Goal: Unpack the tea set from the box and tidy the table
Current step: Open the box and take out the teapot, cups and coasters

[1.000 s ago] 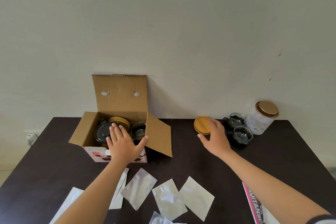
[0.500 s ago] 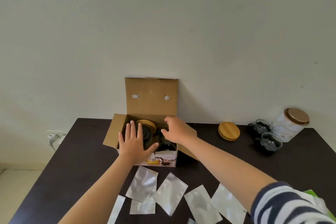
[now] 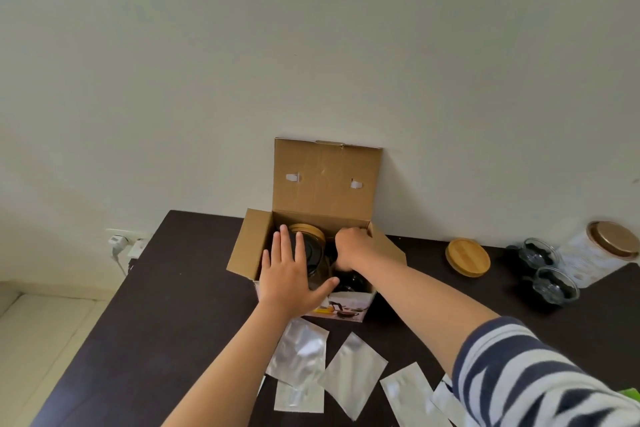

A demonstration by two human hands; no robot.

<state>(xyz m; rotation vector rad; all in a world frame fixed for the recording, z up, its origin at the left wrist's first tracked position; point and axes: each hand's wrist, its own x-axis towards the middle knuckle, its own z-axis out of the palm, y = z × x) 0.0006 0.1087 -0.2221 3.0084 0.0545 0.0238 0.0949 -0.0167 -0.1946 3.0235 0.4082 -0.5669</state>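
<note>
Dark table (image 3: 166, 305): both hands in box (image 3: 249, 246), left hand (image 3: 289, 274) flat, right hand (image 3: 351, 248) curled.

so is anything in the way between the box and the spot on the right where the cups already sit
Only the loose bamboo lid lies on the dark table between the box and the two glass cups. The box's open right flap also sticks out that way. Nothing else visible blocks it.

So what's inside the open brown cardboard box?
Inside the open brown cardboard box: a round bamboo lid and dark glassware. The left hand and right hand cover the rest, so the remaining pieces cannot be counted.
</note>
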